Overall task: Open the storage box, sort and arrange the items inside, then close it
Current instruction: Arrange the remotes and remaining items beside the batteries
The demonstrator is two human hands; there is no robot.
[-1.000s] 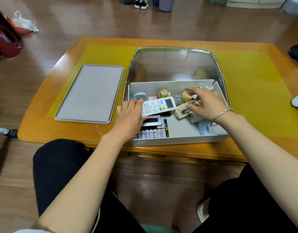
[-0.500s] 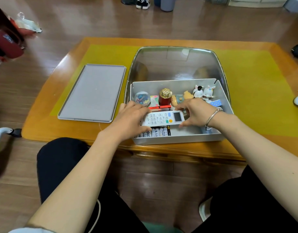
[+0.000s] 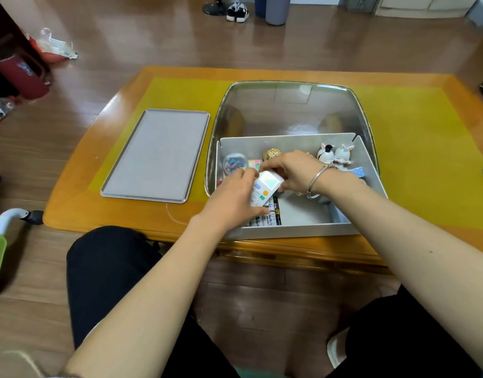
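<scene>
The grey storage box [image 3: 295, 231] stands open at the table's near edge, its clear lid [image 3: 289, 110] tipped back behind it. My left hand [image 3: 235, 195] grips the lower end of a white remote control [image 3: 266, 188], held tilted above the box. My right hand [image 3: 295, 170], with a bracelet on its wrist, pinches the remote's upper end. Under the remote a row of batteries [image 3: 270, 219] lies along the front wall. A round case of clips [image 3: 235, 162], a gold-topped jar [image 3: 271, 153] and two rabbit figurines [image 3: 334, 155] line the back wall.
A flat grey tray [image 3: 158, 155] lies on the yellow mat [image 3: 415, 159] left of the box. The wooden table's front edge [image 3: 289, 249] runs just above my knees. Shoes [image 3: 237, 11] and a bin [image 3: 274, 9] stand on the floor beyond.
The remote lay level over the batteries; now both hands have turned it upright and tilted, its screen end raised toward the box's back. My right hand moved left to its top.
</scene>
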